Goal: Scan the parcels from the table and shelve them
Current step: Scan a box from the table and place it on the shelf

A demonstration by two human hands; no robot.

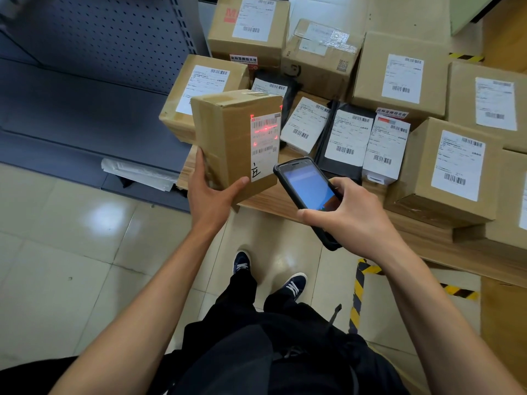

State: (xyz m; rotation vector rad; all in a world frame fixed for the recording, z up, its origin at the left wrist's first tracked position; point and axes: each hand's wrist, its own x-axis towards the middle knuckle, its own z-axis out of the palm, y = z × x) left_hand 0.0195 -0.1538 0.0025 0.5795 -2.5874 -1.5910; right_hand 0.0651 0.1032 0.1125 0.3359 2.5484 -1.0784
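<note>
My left hand (pixel 209 192) grips a small brown cardboard parcel (pixel 225 138) from below, holding it upright above the table's left end. A red scan pattern glows on its white shipping label (pixel 265 143). My right hand (pixel 350 212) holds a black handheld scanner (pixel 306 189) with a lit blue screen, tilted toward that label, just right of the parcel. Several other labelled parcels (pixel 445 169) lie on the wooden table (pixel 285 201).
A grey metal shelf unit (pixel 85 89) with a perforated back stands at the left, with white packaging (pixel 139 173) lying at its base. Black mailer bags (pixel 345 141) lie among the boxes. Tiled floor with yellow-black tape (pixel 358 292) is underfoot.
</note>
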